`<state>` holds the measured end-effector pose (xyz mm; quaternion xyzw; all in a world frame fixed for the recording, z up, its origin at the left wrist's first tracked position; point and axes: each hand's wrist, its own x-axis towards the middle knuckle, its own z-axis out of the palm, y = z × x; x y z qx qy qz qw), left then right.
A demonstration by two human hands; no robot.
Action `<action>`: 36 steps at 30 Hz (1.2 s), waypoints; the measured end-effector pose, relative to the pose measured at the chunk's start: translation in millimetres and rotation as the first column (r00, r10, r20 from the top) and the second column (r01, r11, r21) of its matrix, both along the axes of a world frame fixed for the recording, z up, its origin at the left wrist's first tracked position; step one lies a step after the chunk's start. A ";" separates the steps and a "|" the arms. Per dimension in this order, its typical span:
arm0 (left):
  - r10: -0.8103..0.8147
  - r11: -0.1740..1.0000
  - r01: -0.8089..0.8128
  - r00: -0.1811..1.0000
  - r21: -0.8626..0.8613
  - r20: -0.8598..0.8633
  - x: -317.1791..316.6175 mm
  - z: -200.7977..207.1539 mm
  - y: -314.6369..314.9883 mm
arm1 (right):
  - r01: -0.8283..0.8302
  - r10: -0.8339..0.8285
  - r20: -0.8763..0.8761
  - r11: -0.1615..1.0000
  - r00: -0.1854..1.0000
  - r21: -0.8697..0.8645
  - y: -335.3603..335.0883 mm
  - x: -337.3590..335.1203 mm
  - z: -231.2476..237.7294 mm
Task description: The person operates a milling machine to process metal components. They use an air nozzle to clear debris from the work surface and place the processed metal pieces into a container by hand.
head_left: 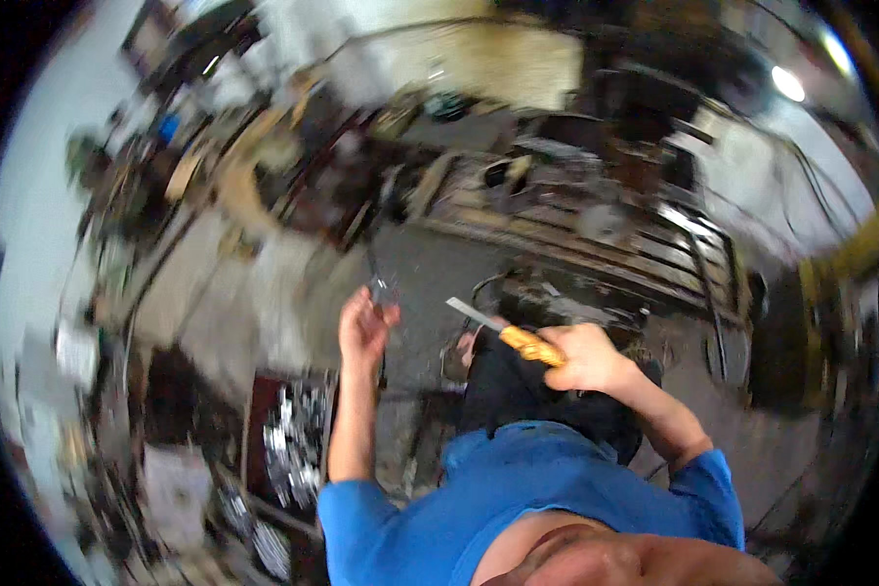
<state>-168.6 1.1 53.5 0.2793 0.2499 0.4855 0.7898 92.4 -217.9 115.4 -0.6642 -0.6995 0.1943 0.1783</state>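
My right hand point(588, 358) is wrapped round the yellow-orange handle of a flat file point(477, 316). Its grey blade points up and to the left, toward my other hand, with a gap between them. Over on the left, my left hand point(363, 334) is raised with its fingers closed on a small shiny metal part point(385, 290). Motion blur hides that part's exact shape. File and part are apart from each other.
A tray of many small shiny metal pieces point(298, 439) stands beside my left forearm. Ahead is a slatted metal bench point(557, 230) with machinery on it. Cluttered shelves and tools line the left side. A bright lamp point(788, 84) shows at the upper right.
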 end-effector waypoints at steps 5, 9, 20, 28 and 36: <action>-0.374 0.927 0.372 0.927 -0.048 -0.041 113.6 -39.3 0.9 | 0.229 -0.210 0.122 0.959 0.970 -0.167 -32.4 36.7 -1.9; -0.532 0.842 0.538 0.838 0.029 -0.120 199.6 -41.0 -4.9 | 0.363 -0.350 0.102 0.916 0.931 -0.169 -71.7 66.9 1.3; 0.209 0.233 0.737 0.600 0.635 -0.772 371.8 -15.1 -1.6 | 0.747 -0.732 0.162 0.627 0.662 -0.221 -30.8 173.1 -7.0; 0.490 -0.285 0.784 0.614 0.552 -0.619 382.6 -10.6 2.9 | 0.596 -0.355 -0.626 0.771 0.695 0.225 -79.0 192.6 4.1; 0.656 -0.260 0.785 0.571 0.563 -0.493 365.6 -10.7 -3.1 | 0.752 -0.515 -0.747 0.658 0.419 -0.032 -80.8 203.6 -108.0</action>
